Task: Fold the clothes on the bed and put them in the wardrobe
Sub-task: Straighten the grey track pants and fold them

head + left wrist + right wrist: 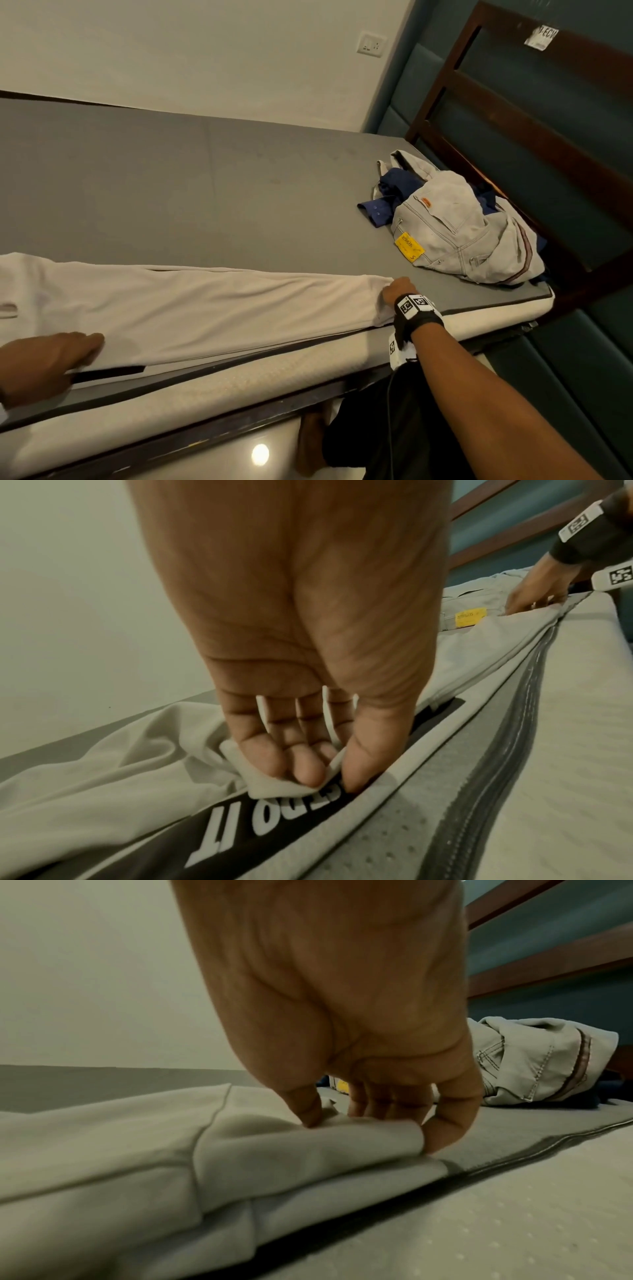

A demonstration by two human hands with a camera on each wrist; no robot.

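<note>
- While pale pants (205, 305) lie flat along the bed's (212, 192) near edge, left hand (298, 739) pinches their side fabric.
- Right hand (369, 1096) grips the hem end.
- Jeans (459, 229) and blue shirt (383, 202) heaped near the headboard (534, 113).

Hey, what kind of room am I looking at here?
Most likely a bedroom: a bare grey mattress against a dark wooden headboard, with a heap of unfolded clothes and pale trousers spread flat on it.
</note>
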